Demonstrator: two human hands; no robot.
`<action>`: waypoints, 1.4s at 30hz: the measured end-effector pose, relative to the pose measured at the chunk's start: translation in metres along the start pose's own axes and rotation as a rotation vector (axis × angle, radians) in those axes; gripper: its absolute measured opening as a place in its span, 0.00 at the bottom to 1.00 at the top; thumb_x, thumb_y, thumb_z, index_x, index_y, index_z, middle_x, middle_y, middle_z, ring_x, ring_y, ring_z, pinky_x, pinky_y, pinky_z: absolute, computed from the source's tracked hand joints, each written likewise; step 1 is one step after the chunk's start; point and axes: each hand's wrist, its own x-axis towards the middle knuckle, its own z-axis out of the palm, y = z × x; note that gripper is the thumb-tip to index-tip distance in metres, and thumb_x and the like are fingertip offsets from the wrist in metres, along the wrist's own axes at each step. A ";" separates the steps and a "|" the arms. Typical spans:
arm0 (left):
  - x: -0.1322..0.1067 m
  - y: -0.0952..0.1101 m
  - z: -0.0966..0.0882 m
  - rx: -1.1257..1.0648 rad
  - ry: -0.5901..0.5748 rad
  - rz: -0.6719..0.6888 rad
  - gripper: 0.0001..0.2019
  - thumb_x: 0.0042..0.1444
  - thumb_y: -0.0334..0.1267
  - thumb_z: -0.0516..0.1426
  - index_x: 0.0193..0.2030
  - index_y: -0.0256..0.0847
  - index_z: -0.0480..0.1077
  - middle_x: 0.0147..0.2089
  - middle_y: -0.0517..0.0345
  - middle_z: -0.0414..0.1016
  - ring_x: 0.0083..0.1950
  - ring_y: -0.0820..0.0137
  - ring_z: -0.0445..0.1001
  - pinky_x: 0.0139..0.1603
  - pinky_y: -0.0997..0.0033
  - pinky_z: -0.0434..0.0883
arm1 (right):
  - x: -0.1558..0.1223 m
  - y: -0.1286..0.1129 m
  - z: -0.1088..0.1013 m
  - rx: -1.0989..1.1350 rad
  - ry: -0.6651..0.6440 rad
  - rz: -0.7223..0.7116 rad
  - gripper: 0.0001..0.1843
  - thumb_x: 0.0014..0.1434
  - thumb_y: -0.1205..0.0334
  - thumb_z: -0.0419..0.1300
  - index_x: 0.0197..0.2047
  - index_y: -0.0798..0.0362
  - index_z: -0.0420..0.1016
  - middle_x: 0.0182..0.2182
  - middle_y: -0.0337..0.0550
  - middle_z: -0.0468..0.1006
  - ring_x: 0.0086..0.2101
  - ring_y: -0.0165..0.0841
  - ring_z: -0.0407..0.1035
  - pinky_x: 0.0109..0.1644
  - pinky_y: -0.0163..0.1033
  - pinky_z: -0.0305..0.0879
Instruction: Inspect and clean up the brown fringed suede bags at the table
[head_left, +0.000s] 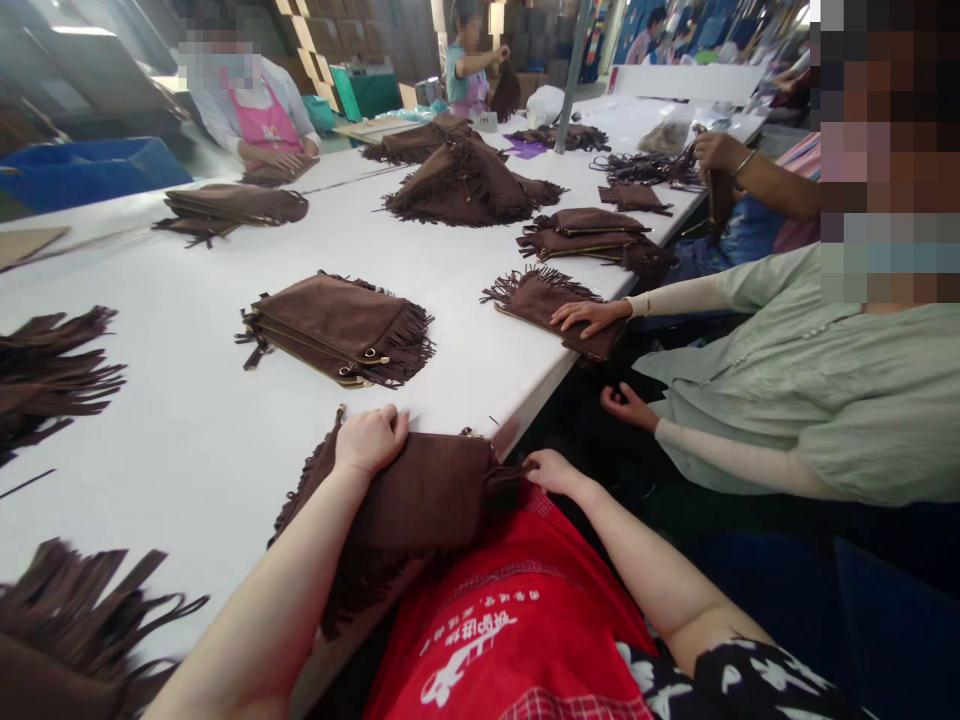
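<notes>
A brown suede fringed bag [420,500] lies at the near edge of the white table [187,400], half hanging over my red apron [517,620]. My left hand [369,438] rests on the bag's top edge, fingers curled over it and pressing it down. My right hand [549,470] grips the bag's right end at the fringe, just off the table's edge.
A stack of brown fringed bags [341,330] sits just beyond mine. More bags and fringe pieces lie at the left [52,370], the near left [75,620] and down the table [469,185]. A person in green at right rests a hand [592,316] on another bag. Other people work farther back.
</notes>
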 end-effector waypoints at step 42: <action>0.004 0.000 0.004 -0.013 0.015 -0.045 0.28 0.62 0.54 0.39 0.35 0.40 0.74 0.36 0.44 0.79 0.39 0.53 0.77 0.36 0.61 0.65 | -0.012 0.015 -0.009 0.120 0.063 -0.197 0.21 0.51 0.70 0.61 0.51 0.55 0.73 0.33 0.41 0.80 0.22 0.26 0.68 0.27 0.31 0.62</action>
